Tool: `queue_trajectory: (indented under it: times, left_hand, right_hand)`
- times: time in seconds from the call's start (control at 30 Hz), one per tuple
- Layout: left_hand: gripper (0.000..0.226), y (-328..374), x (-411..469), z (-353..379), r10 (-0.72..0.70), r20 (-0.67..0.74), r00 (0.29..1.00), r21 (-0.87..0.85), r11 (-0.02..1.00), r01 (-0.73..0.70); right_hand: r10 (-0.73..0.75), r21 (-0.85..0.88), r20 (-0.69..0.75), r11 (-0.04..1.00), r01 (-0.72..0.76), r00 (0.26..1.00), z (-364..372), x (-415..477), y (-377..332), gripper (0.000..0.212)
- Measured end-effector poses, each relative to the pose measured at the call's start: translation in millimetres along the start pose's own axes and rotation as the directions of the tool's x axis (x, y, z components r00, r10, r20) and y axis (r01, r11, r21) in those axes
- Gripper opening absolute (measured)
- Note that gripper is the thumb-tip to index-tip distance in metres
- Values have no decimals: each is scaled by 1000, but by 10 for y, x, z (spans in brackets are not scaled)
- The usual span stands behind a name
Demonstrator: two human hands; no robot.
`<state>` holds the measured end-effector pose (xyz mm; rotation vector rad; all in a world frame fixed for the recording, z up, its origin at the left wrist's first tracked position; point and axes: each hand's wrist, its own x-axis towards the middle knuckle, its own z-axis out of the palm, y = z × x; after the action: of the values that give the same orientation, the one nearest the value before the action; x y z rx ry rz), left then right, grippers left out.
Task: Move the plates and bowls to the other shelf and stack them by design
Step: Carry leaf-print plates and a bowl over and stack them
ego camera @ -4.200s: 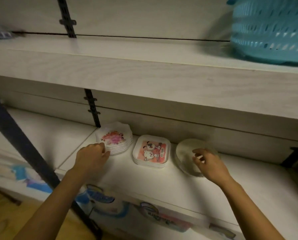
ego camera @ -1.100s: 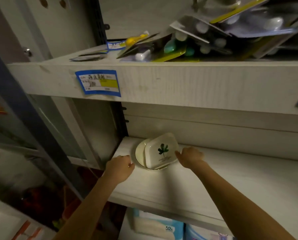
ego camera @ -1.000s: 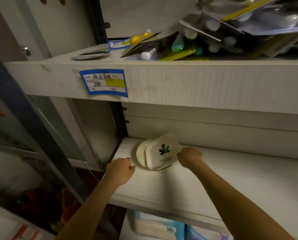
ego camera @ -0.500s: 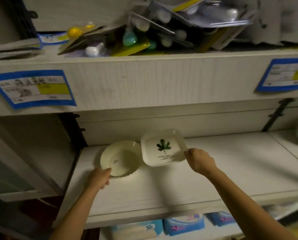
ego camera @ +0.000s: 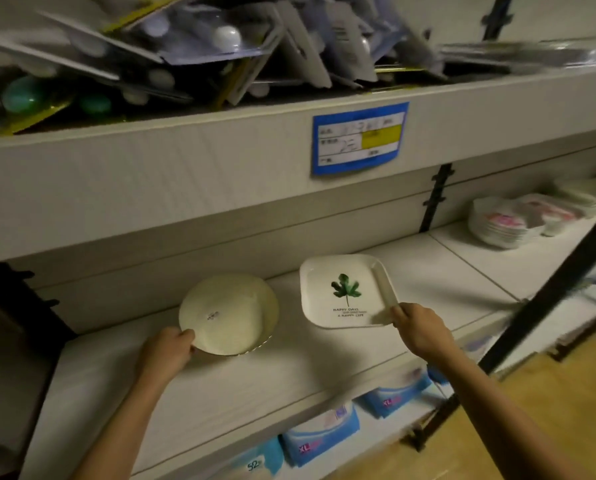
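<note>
My left hand (ego camera: 166, 353) grips the near left rim of a round cream bowl (ego camera: 227, 313), which is tilted up off the white shelf (ego camera: 255, 382). To its right, my right hand (ego camera: 419, 327) pinches the near right corner of a square white plate with a green leaf print (ego camera: 345, 292), held slightly above the shelf. Bowl and plate are apart, side by side. Farther right, on the neighbouring shelf section, stand stacks of patterned plates (ego camera: 504, 223), blurred.
An upper shelf (ego camera: 185, 157) overhangs close above, loaded with blister-packed goods and carrying a blue price label (ego camera: 359, 138). A black upright post (ego camera: 549, 282) crosses at the right. Blue packages (ego camera: 321, 434) sit on the shelf below. Wooden floor lies at the lower right.
The square plate has been lifted off the round bowl and moved right. My left hand has taken hold of the bowl's rim and tilted it. The view has swung right.
</note>
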<state>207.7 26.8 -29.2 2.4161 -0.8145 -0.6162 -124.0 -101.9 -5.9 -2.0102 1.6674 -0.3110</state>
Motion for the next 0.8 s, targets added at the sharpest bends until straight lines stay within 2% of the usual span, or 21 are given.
queue_trajectory:
  times: [0.07, 0.17, 0.27, 0.47, 0.57, 0.8]
  left_hand:
    - [39, 252, -141, 115, 97, 32, 995, 44, 994, -99]
    - [35, 653, -356, 361, 214, 87, 973, 32, 976, -217]
    - [38, 1066, -588, 700, 264, 130, 956, -50, 964, -260]
    - [23, 1841, -1056, 1370, 350, 251, 902, -25, 934, -356]
    - [31, 2158, -1286, 1709, 399, 270, 876, -28, 913, -407]
    - [34, 2715, -1759, 2494, 460, 340, 820, 22, 868, -496]
  right_hand:
    - [25, 19, -23, 1000, -24, 999, -169, -63, 220, 33]
    - [67, 27, -60, 997, -66, 996, -430, -201, 582, 34]
    - [129, 33, -112, 991, -127, 985, -720, -338, 1015, 38]
    - [156, 72, -171, 987, -146, 973, -1349, -575, 1860, 44]
    - [195, 42, -196, 981, -190, 961, -1591, -676, 2272, 44]
    - [326, 74, -258, 945, -318, 909, -2022, -805, 3266, 36]
